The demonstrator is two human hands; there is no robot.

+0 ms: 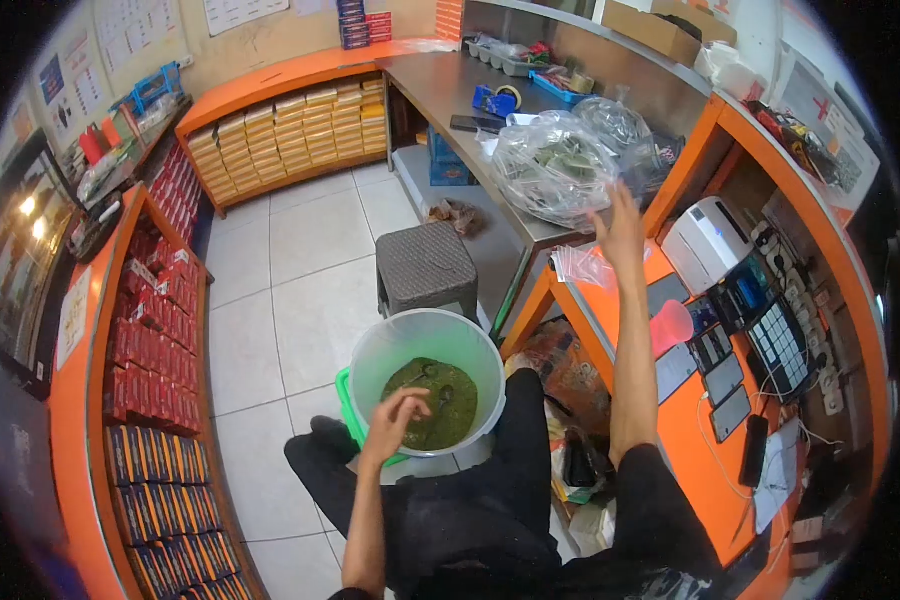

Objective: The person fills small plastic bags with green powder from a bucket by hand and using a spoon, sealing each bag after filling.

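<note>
My left hand [395, 425] is over the near left part of a large translucent bucket [490, 350], its fingers curled; whether they hold anything is too small to tell. Green crumbled material [460, 405] covers the bucket's bottom, with a small dark object [446, 396] lying in it. My right hand [622, 225] is raised beside a clear plastic bag [550, 165] of green leafy material on the metal counter, its fingers apart and nothing seen in them. A green lid [348, 400] shows at the bucket's left side.
A grey woven stool [427, 262] stands just beyond the bucket. The orange desk [685, 440] on the right bears phones, a pink cup [672, 326], a keypad and a white printer [708, 246]. Shelves of red boxes [160, 350] line the left side.
</note>
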